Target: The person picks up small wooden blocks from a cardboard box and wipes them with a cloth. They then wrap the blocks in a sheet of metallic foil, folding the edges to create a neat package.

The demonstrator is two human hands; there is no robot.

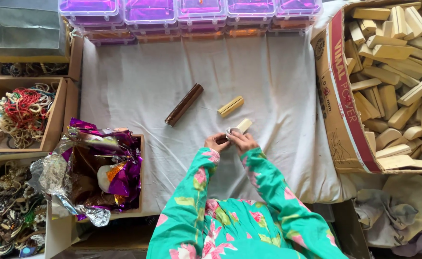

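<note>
Head view: the person's two hands meet near the middle of the cloth-covered worktop (268, 96), close to its near edge. The left hand (216, 142) and the right hand (243, 140) both have their fingers closed around a small pale wooden block (244, 125), whose far end sticks out beyond the knuckles. Something light, perhaps a scrap of wrapping, sits between the hands at the block's near end; what it is cannot be made out. Holding the block from both sides likely keeps it steady.

A second wooden block (230, 106) lies loose on the cloth just beyond the hands, and a dark brown cylinder (184, 104) lies farther toward the left.

At the right edge a cardboard box (336, 110) is heaped with similar wooden blocks. At the left edge a box of purple foil wrappers (103, 168) stands within arm's reach, with trays of beaded strings (21, 115) beyond it. Purple-lidded plastic containers (192, 12) line the far edge.
</note>
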